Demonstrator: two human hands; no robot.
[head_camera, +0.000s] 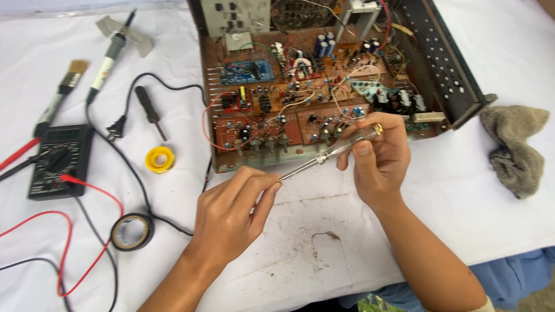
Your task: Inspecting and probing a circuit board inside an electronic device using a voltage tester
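My right hand (378, 156) grips the clear handle of a tester screwdriver (332, 151) with a brass cap at its end. Its metal shaft points left and down, and my left hand (231, 211) pinches the shaft's tip between thumb and fingers. Both hands hover over the white table cover just in front of an opened electronic chassis (451, 63). Inside it lies a brown circuit board (277, 107) crowded with small parts and wires.
A black multimeter (58, 162) with red and black leads lies at the left. Near it are a paintbrush (60, 92), a soldering iron (110, 55), a small dark tool (149, 110), a yellow tape roll (159, 159) and a black tape roll (132, 231). A grey rag (517, 147) sits at the right.
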